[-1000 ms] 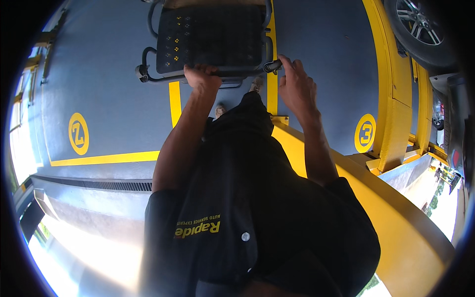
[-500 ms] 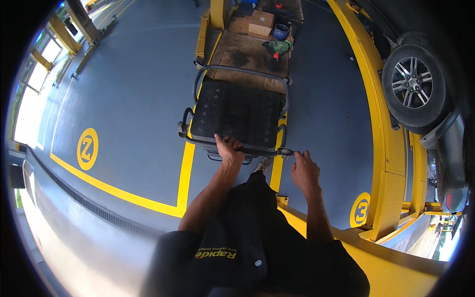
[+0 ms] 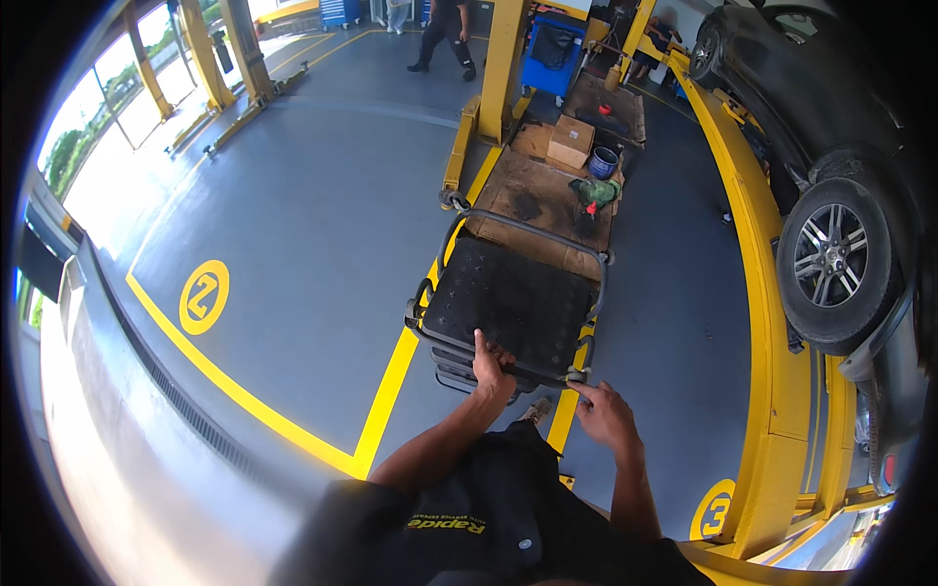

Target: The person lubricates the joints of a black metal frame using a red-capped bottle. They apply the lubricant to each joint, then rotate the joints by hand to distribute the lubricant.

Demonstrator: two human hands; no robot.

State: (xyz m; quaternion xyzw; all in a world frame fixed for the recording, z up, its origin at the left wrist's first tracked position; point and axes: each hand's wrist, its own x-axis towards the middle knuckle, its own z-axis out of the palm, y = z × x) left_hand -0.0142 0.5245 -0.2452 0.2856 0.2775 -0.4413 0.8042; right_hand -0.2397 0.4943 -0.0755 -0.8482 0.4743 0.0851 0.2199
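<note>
Black tubular-framed cart point(image 3: 513, 308) stood at near end of stained cardboard point(image 3: 535, 203). Left hand point(image 3: 493, 369) gripped near edge, fingers curled together. Right hand point(image 3: 606, 415) at near-right corner, one finger extended; could not tell if pinching.

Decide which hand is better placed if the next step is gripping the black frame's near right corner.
Likely the right hand: its fingers are at that corner of the black frame, beside the caster. The left hand grips the near edge farther left.

Tray point(image 3: 513, 305) — matt, plastic-looking (faintly textured) — with smooth metal tubing point(image 3: 537, 230)
</note>
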